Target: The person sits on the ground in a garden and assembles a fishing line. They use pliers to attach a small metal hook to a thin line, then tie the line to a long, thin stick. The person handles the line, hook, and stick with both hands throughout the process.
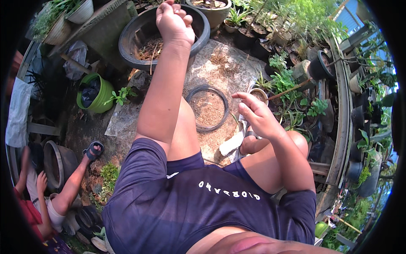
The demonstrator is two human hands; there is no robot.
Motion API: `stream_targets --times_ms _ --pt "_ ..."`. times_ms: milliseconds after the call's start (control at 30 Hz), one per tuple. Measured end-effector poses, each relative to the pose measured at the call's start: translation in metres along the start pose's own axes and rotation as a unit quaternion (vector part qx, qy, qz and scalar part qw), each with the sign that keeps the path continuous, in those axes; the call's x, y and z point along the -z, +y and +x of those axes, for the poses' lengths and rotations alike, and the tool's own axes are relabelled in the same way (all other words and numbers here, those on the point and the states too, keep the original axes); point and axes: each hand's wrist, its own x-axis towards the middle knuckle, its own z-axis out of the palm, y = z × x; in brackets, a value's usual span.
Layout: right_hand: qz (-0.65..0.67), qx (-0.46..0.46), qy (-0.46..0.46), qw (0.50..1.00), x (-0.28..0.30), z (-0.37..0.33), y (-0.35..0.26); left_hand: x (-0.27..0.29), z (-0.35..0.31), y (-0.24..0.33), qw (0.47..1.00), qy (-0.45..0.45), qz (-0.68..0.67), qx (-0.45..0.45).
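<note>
My left hand (174,24) is raised at the top with its fingers curled, above the rim of a large black basin (127,44). Whether something small is inside that fist cannot be seen. Brown soil or dry scraps (150,48) lie in the basin, and a thin brown stalk (152,63) crosses its near rim. My right hand (256,113) hovers with its fingers stretched out and apart, holding nothing visible. Close beside it is a small round pot (263,92). On the ground between my hands lies a coil of dark wire (208,128). A white strip (231,145) rests near my right foot.
At the left stand a green bucket (103,95) with dark plastic inside and a small leafy plant (122,96). Another person's sandalled foot (94,150) is at lower left, beside a dark pot (54,163). Potted plants (283,80) crowd the right, along a wooden edge (344,110).
</note>
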Motion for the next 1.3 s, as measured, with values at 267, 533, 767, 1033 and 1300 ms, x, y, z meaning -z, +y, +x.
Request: stream_targets --times_ms 267,533,767,1033,1300 --pt "0.014 -0.069 0.068 0.995 -0.056 0.025 0.043 0.118 0.106 0.023 0.967 0.238 0.054 0.071" --pt "0.206 -0.132 0.128 0.961 -0.011 0.035 0.008 0.144 0.113 -0.032 0.798 -0.037 0.589 0.124" --pt "0.313 -0.058 0.232 0.919 0.061 0.038 -0.002 0.214 0.113 -0.052 0.287 -0.183 0.859 0.382" --pt "0.281 0.030 0.315 0.906 0.095 0.038 -0.015 0.214 0.144 -0.034 0.248 -0.104 0.914 0.304" --pt "0.203 0.124 0.334 0.912 0.094 0.033 -0.026 0.172 0.105 -0.036 0.093 -0.156 0.876 0.447"
